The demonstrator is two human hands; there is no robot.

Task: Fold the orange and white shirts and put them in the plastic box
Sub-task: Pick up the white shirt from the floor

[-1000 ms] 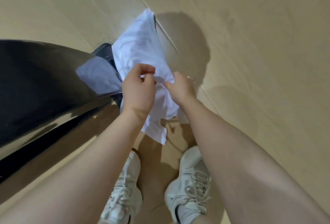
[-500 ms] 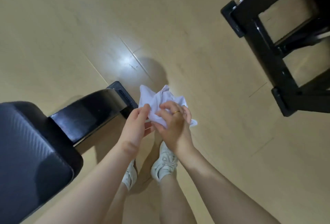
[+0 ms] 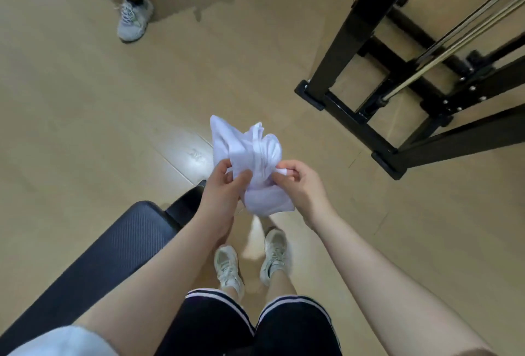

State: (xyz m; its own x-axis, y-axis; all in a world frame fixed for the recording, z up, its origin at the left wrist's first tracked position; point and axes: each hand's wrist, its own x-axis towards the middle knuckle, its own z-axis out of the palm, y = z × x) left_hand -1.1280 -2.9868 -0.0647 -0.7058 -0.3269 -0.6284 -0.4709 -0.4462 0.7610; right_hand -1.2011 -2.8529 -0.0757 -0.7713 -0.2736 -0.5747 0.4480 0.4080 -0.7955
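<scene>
Pale beige wooden floor [image 3: 85, 117] fills almost the whole view, with long plank seams and one bright patch of reflected light near the middle. No brand, label or writing can be read on anything here.

The crumpled white cotton shirt [image 3: 250, 162] is held in the air above the floor, in front of the person's body and higher than the feet. It is bunched into a loose, wrinkled bundle, with several folds and a hem edge standing up at the top and a rounded lump hanging below the hands. It is not folded flat.

The left hand [image 3: 224, 193] grasps the left side of the bundle, thumb and fingers closed on the cloth. The right hand [image 3: 301, 185] pinches a small piece of the cloth at the right side between thumb and fingertips.

Below the hands stand the person's two off-white lace-up sneakers [image 3: 250, 264], and black shorts with white stripes [image 3: 255, 324] are seen at the bottom edge. A black padded bench [image 3: 113, 247] lies at the lower left, just beside the left arm. A black metal exercise frame with cables [image 3: 397, 71] stands at the upper right, well apart from the shirt. Another person's grey sneaker [image 3: 132, 20] is on the floor at the top left.
</scene>
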